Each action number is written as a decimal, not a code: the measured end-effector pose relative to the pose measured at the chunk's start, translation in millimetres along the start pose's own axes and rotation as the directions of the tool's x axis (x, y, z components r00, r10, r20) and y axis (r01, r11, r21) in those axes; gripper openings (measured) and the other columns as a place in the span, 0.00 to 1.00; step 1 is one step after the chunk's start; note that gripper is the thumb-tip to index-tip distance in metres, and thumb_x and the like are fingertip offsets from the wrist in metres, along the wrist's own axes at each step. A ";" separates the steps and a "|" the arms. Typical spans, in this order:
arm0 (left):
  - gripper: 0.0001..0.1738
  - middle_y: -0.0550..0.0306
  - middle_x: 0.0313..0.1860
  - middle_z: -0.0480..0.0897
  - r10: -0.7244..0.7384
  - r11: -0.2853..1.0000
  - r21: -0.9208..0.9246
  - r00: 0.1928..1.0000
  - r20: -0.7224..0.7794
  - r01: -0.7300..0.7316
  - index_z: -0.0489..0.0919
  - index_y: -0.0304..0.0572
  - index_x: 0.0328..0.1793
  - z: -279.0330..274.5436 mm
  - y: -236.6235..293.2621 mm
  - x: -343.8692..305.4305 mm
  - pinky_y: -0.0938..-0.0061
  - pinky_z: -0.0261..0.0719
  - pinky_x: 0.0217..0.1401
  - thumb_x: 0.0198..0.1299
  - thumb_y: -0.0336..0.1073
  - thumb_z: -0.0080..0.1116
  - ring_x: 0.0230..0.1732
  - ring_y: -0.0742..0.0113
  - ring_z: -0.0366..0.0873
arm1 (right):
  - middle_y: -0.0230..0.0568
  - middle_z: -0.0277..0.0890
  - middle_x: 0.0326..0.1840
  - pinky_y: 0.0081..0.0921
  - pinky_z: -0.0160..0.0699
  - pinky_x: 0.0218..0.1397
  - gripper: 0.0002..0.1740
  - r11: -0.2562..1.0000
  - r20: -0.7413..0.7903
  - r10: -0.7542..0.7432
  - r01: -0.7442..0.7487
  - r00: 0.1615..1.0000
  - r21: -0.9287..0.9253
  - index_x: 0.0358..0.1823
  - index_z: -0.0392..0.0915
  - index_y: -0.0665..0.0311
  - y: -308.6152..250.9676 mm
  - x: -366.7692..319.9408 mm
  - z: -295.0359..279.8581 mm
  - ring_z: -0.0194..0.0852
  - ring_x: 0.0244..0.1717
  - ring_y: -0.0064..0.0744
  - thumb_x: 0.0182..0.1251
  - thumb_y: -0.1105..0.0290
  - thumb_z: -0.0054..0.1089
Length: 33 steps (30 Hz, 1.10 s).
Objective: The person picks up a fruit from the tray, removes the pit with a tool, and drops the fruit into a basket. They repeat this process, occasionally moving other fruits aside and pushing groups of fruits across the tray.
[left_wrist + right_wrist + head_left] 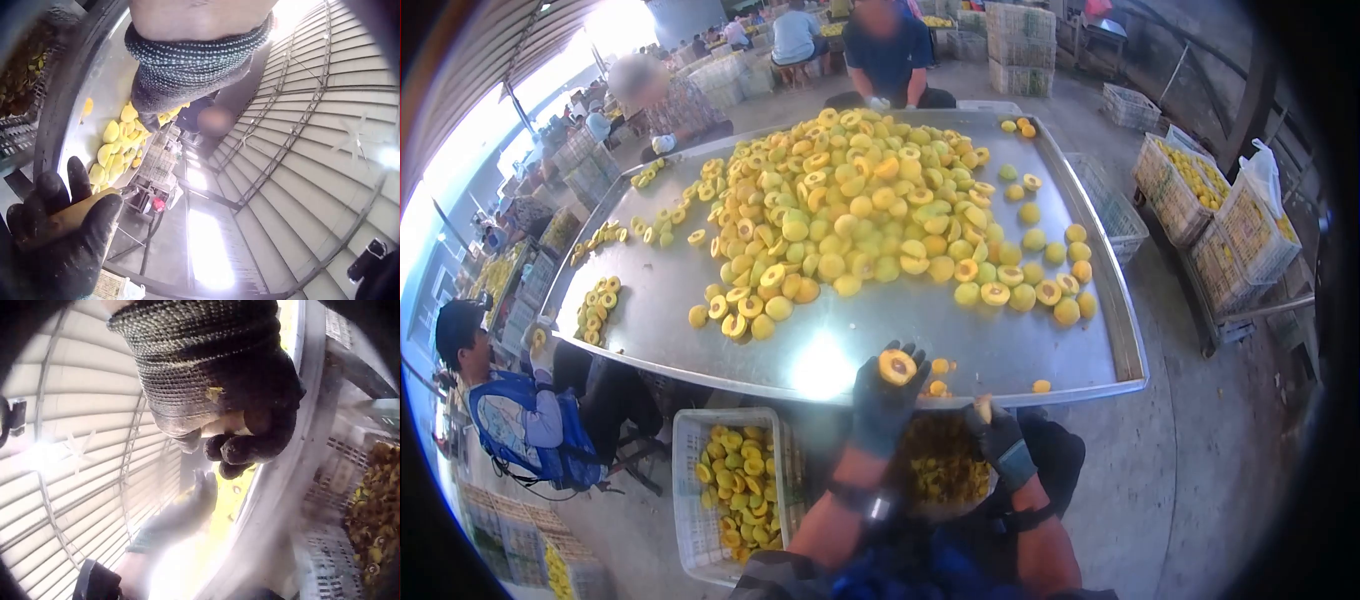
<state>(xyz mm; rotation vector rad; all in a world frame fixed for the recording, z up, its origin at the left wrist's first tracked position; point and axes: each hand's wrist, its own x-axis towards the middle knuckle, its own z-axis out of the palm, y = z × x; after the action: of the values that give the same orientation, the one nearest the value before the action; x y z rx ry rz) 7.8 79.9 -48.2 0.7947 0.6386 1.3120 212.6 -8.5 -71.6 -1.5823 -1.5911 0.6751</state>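
Note:
In the head view my gloved left hand holds a cut yellow peach half at the table's near edge, its brown pit facing up. My gloved right hand is to its right, also close to that edge. Its fingers curl round a tan, wooden-looking handle; I cannot tell what tool it belongs to. The right wrist view shows the right hand with fingers bent and the left hand below it. A big heap of peaches, whole and halved, covers the middle of the metal table.
A white crate of peach halves stands left of my legs. Below my hands is a container of dark scraps. Small orange pieces lie near the edge. One person sits at left, another across the table. Stacked crates stand at right.

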 end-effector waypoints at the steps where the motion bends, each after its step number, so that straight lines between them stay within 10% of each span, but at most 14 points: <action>1: 0.26 0.39 0.64 0.72 -0.053 0.956 -0.288 0.999 -0.010 0.048 0.64 0.31 0.70 9.4 11.6 -6.6 0.51 0.68 0.75 0.76 0.44 0.36 0.67 0.46 0.71 | 0.49 0.81 0.38 0.37 0.78 0.43 0.15 0.997 0.031 0.059 -0.060 0.998 0.052 0.49 0.78 0.67 -26.0 -5.3 -2.4 0.81 0.40 0.44 0.72 0.62 0.57; 2: 0.25 0.39 0.65 0.72 -0.111 0.828 -0.554 0.994 -0.017 0.083 0.63 0.30 0.70 18.1 22.5 -14.1 0.51 0.67 0.76 0.77 0.41 0.35 0.68 0.46 0.70 | 0.52 0.81 0.43 0.40 0.79 0.46 0.15 0.987 0.070 0.122 -0.128 0.990 0.101 0.51 0.78 0.66 -48.3 -10.8 -6.1 0.82 0.45 0.50 0.70 0.64 0.58; 4: 0.24 0.38 0.67 0.71 0.041 0.958 -0.285 0.998 0.041 -0.028 0.62 0.32 0.72 10.2 16.3 -16.8 0.49 0.67 0.76 0.77 0.40 0.35 0.69 0.45 0.70 | 0.57 0.80 0.46 0.41 0.78 0.52 0.18 0.968 0.101 0.099 -0.119 0.990 0.221 0.56 0.75 0.67 -66.6 -20.6 -10.4 0.80 0.51 0.56 0.70 0.65 0.58; 6: 0.26 0.38 0.66 0.71 -0.082 0.801 -0.595 0.997 0.005 0.069 0.61 0.33 0.73 18.0 30.7 -18.5 0.50 0.69 0.75 0.78 0.44 0.36 0.68 0.45 0.72 | 0.58 0.80 0.48 0.40 0.77 0.53 0.20 0.985 0.077 0.065 -0.077 0.995 0.154 0.59 0.73 0.68 -72.8 -24.5 -10.4 0.80 0.52 0.56 0.70 0.66 0.58; 12: 0.32 0.39 0.61 0.76 -0.131 0.828 -0.540 0.989 0.073 0.150 0.64 0.38 0.72 8.6 23.8 -23.9 0.56 0.81 0.61 0.78 0.57 0.31 0.55 0.48 0.80 | 0.60 0.79 0.49 0.40 0.76 0.55 0.20 0.979 0.132 -0.082 0.056 0.988 0.195 0.61 0.72 0.68 -107.3 -19.6 -21.9 0.78 0.54 0.58 0.71 0.66 0.55; 18: 0.35 0.45 0.48 0.81 -0.015 0.991 -0.131 0.999 -0.035 0.011 0.72 0.32 0.62 8.7 15.7 -23.2 0.66 0.85 0.47 0.77 0.59 0.32 0.42 0.59 0.82 | 0.63 0.78 0.50 0.42 0.76 0.55 0.23 0.976 0.179 -0.217 0.207 0.960 0.074 0.65 0.71 0.66 -130.1 -11.1 -10.4 0.77 0.54 0.60 0.72 0.64 0.53; 19: 0.33 0.47 0.45 0.82 0.100 0.994 0.051 0.993 -0.058 -0.097 0.74 0.30 0.59 17.6 16.8 -27.7 0.69 0.84 0.47 0.77 0.57 0.34 0.42 0.61 0.82 | 0.64 0.78 0.52 0.41 0.76 0.56 0.24 0.982 0.251 0.032 -0.077 0.967 0.170 0.66 0.71 0.64 -140.4 -8.3 -11.6 0.77 0.55 0.60 0.73 0.62 0.53; 21: 0.31 0.47 0.44 0.83 0.188 0.974 0.151 0.975 -0.121 -0.169 0.75 0.30 0.58 26.3 8.4 -30.6 0.70 0.85 0.46 0.77 0.55 0.36 0.41 0.61 0.82 | 0.58 0.81 0.44 0.39 0.79 0.49 0.19 0.995 0.156 -0.078 0.067 0.985 0.071 0.59 0.75 0.66 -127.0 -6.5 4.0 0.81 0.46 0.54 0.73 0.62 0.53; 25: 0.31 0.43 0.46 0.83 0.269 0.924 0.288 0.963 -0.022 -0.252 0.73 0.27 0.59 36.0 14.8 -32.3 0.67 0.86 0.46 0.78 0.53 0.35 0.42 0.58 0.83 | 0.55 0.82 0.39 0.39 0.79 0.44 0.18 0.983 0.054 0.104 -0.111 0.993 0.148 0.54 0.77 0.67 -136.4 -3.7 10.4 0.83 0.41 0.50 0.73 0.61 0.55; 33: 0.35 0.46 0.39 0.84 -0.144 0.989 -0.069 0.966 -0.213 0.132 0.78 0.30 0.53 64.1 37.0 -33.8 0.72 0.85 0.39 0.79 0.55 0.26 0.35 0.61 0.83 | 0.63 0.78 0.48 0.46 0.77 0.48 0.23 0.995 0.214 0.080 -0.067 0.973 -0.068 0.65 0.67 0.69 -132.7 -13.9 5.7 0.78 0.50 0.60 0.75 0.62 0.49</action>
<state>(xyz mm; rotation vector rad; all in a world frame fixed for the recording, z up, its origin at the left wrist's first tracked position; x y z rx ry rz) 31.6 39.8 18.4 0.5555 0.8149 1.2922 131.0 -32.6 31.3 -1.6647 -1.7311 0.8726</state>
